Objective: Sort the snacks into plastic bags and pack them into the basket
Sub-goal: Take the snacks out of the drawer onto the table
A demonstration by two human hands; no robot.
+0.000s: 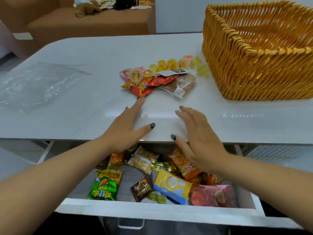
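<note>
Open drawer [157,207] at bottom centre: loose snack packets, e.g. green chip bag [105,184], long axis running up-frame. All light, crinkly, slick foil; I'd pinch at the sealed edges, contents likely crush. Left hand [125,126] and right hand [199,138] hover over the table edge, fingers spread, holding nothing. Centre: small snack pile [152,82], jelly cups [194,62] behind, probably squashy. Plastic bags [33,83] lie flat, mid-left. Wicker basket [254,73], upper right, looks empty.

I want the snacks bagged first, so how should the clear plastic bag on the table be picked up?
Pinch the clear plastic bag at its near right edge with the left hand, coming from the right. It lies flat and limp, so only an edge probably offers anything to grip.
</note>
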